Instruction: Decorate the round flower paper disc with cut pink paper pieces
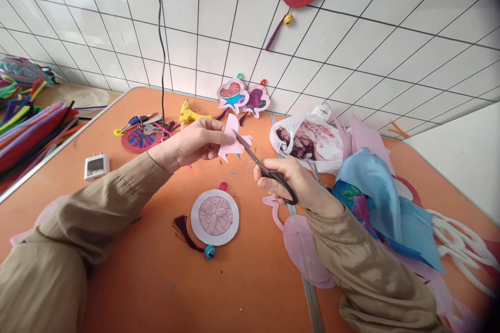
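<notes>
Between the fingertips of my left hand is a pink cut-out with a wavy outline, held up above the table. My right hand grips a pair of scissors by the dark handles. Their blades point up and left and meet the cut-out's right side; I cannot tell whether they are parted. Below both hands lies a round white ornament with a line-drawn flower, a pink loop, a dark tassel and a blue bell.
A yellow glue gun, keys and a white charger lie at left. Two scalloped ornaments lean on the tiled wall. At right are a plastic bag, blue fabric and pink scraps.
</notes>
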Tool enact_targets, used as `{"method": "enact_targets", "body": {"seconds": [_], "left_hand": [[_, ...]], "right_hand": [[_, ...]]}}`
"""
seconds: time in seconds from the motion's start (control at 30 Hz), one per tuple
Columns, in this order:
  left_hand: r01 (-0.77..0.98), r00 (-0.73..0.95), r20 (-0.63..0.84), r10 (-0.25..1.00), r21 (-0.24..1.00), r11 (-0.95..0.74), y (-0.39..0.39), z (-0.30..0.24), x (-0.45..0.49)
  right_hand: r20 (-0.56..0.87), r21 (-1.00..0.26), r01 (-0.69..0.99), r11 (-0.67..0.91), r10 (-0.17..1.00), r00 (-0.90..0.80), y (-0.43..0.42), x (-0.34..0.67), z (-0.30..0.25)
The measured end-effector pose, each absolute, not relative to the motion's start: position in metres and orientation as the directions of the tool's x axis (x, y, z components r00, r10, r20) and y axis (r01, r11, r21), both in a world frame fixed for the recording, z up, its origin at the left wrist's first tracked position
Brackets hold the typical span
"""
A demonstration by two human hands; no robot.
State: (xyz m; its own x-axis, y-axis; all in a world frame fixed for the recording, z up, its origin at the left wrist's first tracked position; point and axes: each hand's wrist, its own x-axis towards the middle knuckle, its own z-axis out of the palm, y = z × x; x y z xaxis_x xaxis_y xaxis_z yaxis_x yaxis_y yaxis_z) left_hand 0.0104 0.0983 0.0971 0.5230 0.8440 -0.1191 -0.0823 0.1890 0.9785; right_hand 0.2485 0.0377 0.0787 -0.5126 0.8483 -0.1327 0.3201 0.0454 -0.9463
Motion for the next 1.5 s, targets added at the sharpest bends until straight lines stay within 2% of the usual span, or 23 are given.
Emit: {"method": "enact_targets", "body": {"seconds": [0.23, 0.67, 1.2, 1.5], "left_hand": [[-0.108, 0.558, -0.057, 0.828, 0.984, 0.14, 0.101, 0.094, 0.008], [-0.02, 0.532, -0.136, 0.836, 0.985, 0.173, 0.107, 0.097, 0.002], [-0.042, 0.455, -0.094, 0.885, 0.991, 0.127, 0.109, 0.095, 0.006], [-0.041, 0.493, -0.115, 0.862, 0.987, 0.155, 0.106, 0.092, 0.009]], "right_hand": [[-0.122, -0.943, 0.326, 0.067, 0.842, -0.525, 0.038, 0.25, 0.077], [-0.118, -0.946, 0.317, 0.071, 0.834, -0.54, 0.039, 0.251, 0.079], [-0.158, -0.948, 0.318, 0.021, 0.836, -0.526, 0.041, 0.251, 0.076], [-0.148, -0.964, 0.265, 0.013, 0.805, -0.575, 0.043, 0.254, 0.065]]}}
